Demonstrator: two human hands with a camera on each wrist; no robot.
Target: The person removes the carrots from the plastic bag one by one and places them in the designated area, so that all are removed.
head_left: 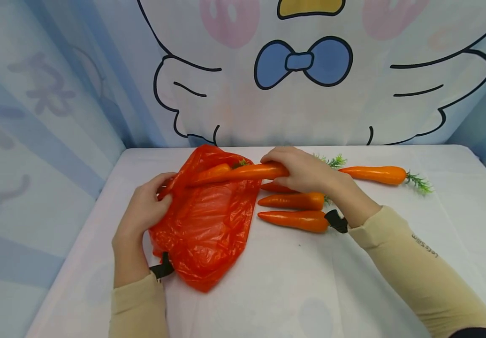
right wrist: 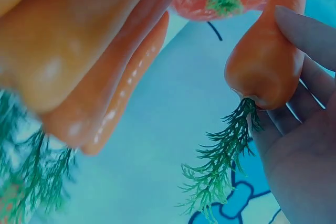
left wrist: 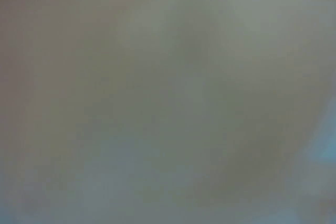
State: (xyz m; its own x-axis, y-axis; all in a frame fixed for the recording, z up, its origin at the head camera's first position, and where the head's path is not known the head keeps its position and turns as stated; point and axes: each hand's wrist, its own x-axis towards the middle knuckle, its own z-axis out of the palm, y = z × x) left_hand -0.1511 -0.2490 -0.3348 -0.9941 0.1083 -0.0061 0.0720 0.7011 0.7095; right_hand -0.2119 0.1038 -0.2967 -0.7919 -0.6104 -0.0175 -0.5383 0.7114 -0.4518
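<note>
A red plastic bag (head_left: 209,230) lies on the table, its mouth facing up and right. My left hand (head_left: 143,206) grips the bag's upper left edge, fingers partly hidden by the plastic. In my right hand (head_left: 310,173) is an orange carrot (head_left: 251,172) with a green leafy top (right wrist: 226,150), its tip pointing left into the bag's mouth. The right wrist view shows thumb and fingers around the thick end of this carrot (right wrist: 268,56). Another carrot (head_left: 214,172) lies inside the bag behind it. The left wrist view is too blurred to make anything out.
Several carrots lie right of the bag, among them a middle one (head_left: 291,201) and a front one (head_left: 295,220). Farther right is a lone carrot (head_left: 374,174) with its leaves to the right. A printed curtain (head_left: 302,112) stands behind the white table (head_left: 285,291).
</note>
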